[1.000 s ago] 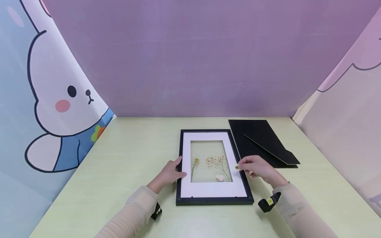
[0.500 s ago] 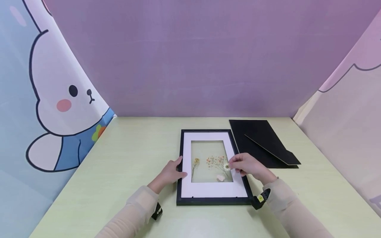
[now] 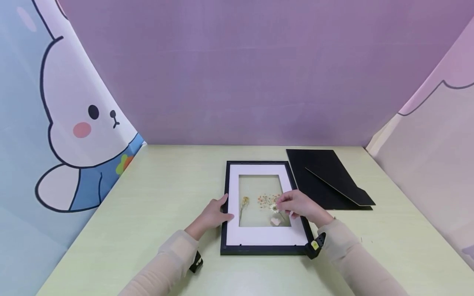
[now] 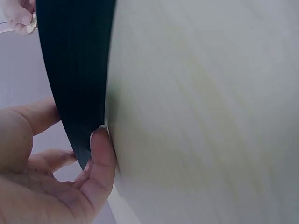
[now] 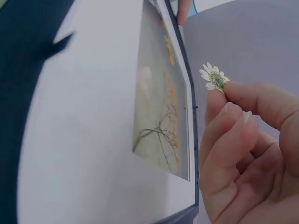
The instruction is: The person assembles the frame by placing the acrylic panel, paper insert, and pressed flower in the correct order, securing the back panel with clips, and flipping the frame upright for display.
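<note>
Head: the left hand (image 3: 211, 213) grips the picture frame (image 3: 266, 250) at nine o'clock; the right hand (image 3: 303, 205) pinches a white daisy (image 3: 274, 208) over the window's (image 3: 255, 187) four o'clock, hiding some orange sprig (image 3: 264, 200). Black boards (image 3: 312, 159) lie at two. A yellow sticker (image 3: 314, 245) is too tiny to read. Left wrist: fingers (image 4: 102, 154) hug the frame. Right wrist: the daisy is held up.

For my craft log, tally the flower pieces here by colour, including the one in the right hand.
White: 1, the white flower pinched in the right hand
Yellow: 1, the yellow sprig
Orange: 1, the orange branching sprig
Pale pink: 1, the pink piece
Total: 4
</note>
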The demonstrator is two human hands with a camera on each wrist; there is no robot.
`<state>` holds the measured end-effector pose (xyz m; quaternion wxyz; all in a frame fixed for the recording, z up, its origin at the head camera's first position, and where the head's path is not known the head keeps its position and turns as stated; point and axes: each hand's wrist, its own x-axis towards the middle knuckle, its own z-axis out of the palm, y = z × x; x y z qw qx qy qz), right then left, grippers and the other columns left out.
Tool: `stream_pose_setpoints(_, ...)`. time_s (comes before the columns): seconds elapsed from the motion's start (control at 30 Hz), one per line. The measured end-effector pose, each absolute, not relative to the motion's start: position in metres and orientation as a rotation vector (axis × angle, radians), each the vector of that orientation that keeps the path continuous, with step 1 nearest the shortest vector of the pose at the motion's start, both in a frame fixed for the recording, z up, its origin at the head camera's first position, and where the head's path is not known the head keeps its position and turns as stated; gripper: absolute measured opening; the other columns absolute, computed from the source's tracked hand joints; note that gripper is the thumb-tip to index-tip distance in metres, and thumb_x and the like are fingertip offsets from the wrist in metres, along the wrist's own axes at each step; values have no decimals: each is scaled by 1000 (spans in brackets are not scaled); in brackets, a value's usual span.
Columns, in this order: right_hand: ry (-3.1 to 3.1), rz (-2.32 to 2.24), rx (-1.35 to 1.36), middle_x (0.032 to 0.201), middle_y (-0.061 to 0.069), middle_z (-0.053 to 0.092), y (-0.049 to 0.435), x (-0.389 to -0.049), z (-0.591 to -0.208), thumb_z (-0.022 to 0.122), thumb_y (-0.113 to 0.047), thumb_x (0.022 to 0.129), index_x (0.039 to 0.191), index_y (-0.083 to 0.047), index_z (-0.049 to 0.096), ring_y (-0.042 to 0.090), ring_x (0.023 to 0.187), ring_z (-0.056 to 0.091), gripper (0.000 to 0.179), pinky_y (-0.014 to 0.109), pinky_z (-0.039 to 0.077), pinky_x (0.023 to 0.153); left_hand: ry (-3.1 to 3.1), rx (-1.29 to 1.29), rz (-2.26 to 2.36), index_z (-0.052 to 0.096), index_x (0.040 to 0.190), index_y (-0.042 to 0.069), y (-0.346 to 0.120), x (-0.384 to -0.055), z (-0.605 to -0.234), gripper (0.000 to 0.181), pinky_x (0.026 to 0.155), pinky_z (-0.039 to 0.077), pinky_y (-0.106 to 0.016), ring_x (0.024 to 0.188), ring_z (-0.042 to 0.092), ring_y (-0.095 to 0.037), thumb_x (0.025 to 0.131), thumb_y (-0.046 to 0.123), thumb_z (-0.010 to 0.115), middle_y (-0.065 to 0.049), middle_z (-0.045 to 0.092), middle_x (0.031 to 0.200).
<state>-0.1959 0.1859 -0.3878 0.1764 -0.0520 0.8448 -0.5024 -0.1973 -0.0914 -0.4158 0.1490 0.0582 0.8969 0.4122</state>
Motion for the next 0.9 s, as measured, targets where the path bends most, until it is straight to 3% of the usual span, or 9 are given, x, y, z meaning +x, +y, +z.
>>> stream_pose_setpoints(0.27,2382,-1394,-118,59,3,49,177,-201,-398,62,-7,86,86,-2,65,12,50,41,6,24,36,46,2576,168,1190,27,144,3,-91,-198,-416,73,79,44,-41,100,45,-30,84,16,67,-31,34,132)
stream_pose_setpoints(0.9,2338,-1407,-191,60,1,52,161,-203,-403,61,-5,83,84,0,66,9,46,39,7,21,32,43,2577,171,1191,28,144,4,-91,-201,-421,73,79,44,-40,99,45,-29,84,17,67,-30,34,132)
